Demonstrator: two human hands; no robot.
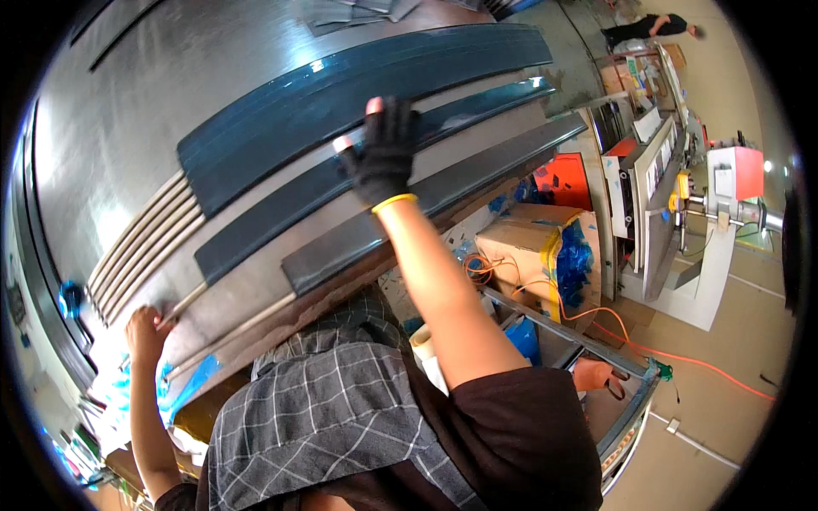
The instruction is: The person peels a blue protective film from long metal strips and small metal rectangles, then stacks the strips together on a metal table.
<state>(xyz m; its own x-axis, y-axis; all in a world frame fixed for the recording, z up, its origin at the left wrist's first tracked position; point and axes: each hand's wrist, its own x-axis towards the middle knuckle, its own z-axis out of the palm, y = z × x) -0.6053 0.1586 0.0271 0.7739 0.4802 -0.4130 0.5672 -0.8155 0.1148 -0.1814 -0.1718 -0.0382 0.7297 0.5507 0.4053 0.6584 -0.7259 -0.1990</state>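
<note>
My right hand (383, 157), in a black glove with some fingertips bare, lies with fingers stretched out over a narrow dark blue panel (281, 211). My bare left hand (148, 330) is closed around the end of a pale metal rod (185, 302), which runs up to that panel's left end. Beyond it lies a wider glossy blue panel (341, 89), with several parallel rods (141, 247) at its left end. Nearer to me, a grey-blue panel (486, 168) rests along the table edge, and another rod (239, 328) meets its left end.
The metal table (162, 94) carries dark flat pieces (354, 13) at the far side. To the right stand a cardboard box (520, 238) with blue film, a cart (613, 426) and a machine (724, 183). An orange cable (673, 358) crosses the floor. A person (652, 30) is farther off.
</note>
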